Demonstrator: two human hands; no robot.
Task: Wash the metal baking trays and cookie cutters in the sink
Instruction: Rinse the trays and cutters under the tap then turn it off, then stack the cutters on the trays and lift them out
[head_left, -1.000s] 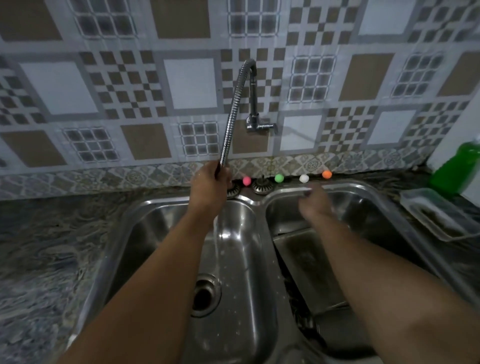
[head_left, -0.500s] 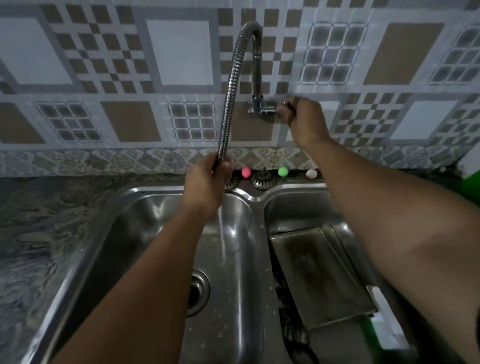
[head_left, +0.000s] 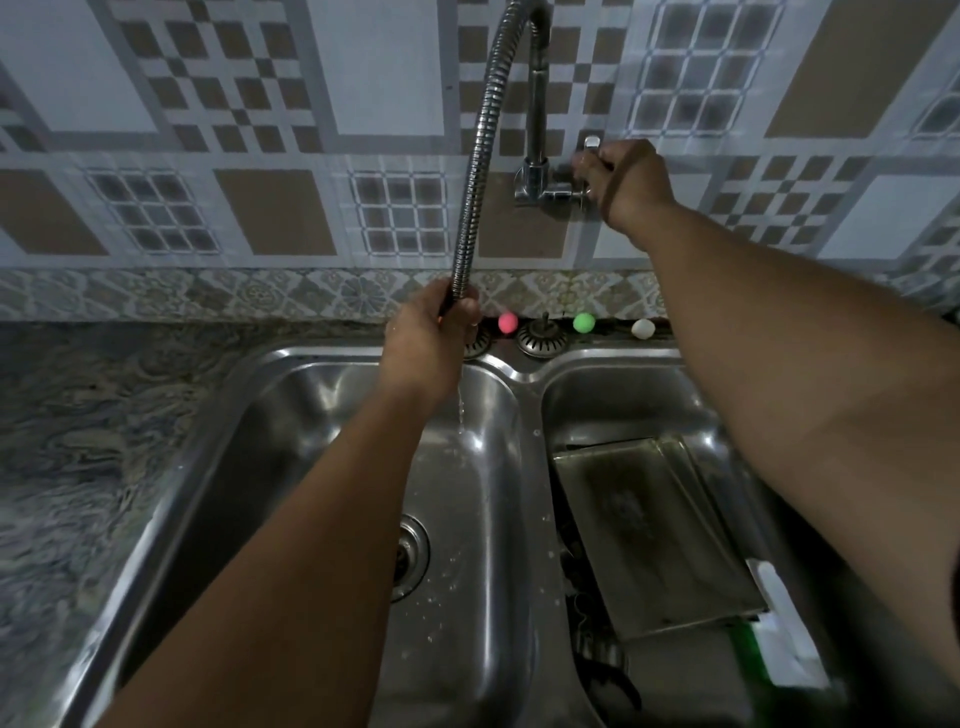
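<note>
Where the left hand (head_left: 434, 340) grips, the hose (head_left: 475, 171) tip is hidden.

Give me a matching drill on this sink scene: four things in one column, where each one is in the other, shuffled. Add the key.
Things:
1. left hand
2. right hand
3. baking tray
4. pink ball

Places:
A. in the right basin
B. on the ledge behind the sink
C. on the tap handle at the wall
D. around the end of the flexible hose

Pairs: 1-D, 2-C, 3-A, 4-B
</note>
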